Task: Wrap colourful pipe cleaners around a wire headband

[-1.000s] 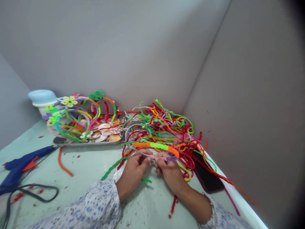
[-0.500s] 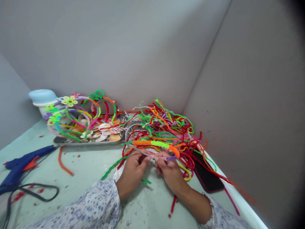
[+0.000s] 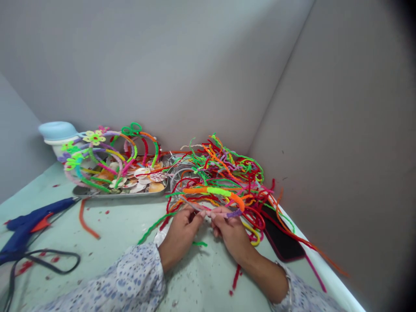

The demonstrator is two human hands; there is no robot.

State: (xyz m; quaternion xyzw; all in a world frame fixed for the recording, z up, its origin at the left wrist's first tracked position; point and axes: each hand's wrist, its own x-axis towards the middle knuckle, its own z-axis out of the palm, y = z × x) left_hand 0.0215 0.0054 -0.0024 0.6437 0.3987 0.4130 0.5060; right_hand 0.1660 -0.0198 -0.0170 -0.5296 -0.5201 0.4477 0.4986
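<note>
Both hands meet at a headband (image 3: pixel 218 190) wrapped in orange, lime, purple and pink pipe cleaner. My right hand (image 3: pixel 232 232) is closed around its near side, just past the purple stretch. Thumb and finger of my left hand (image 3: pixel 182 229) pinch the pale pink part close to the right fingertips; whether they grip the band, the pipe cleaner or both is hidden. A bare greyish end of the band (image 3: pixel 188 202) sticks out beyond the left fingers. Behind the hands lies a tangled heap of colourful pipe cleaners (image 3: pixel 227 162).
Finished flower headbands (image 3: pixel 94 138) stand on a metal tray (image 3: pixel 123 196) of shells, in front of a blue-lidded container (image 3: pixel 58 130). A blue glue gun (image 3: pixel 35 216) with its cord lies left. Bare metal bands (image 3: pixel 182 171) sit mid-back. A phone (image 3: pixel 286 242) lies right, near the table edge.
The headband's wrapped orange and lime arc has tilted slightly, its far orange end shifting a little downward on the right. The hands stay in nearly the same place.
</note>
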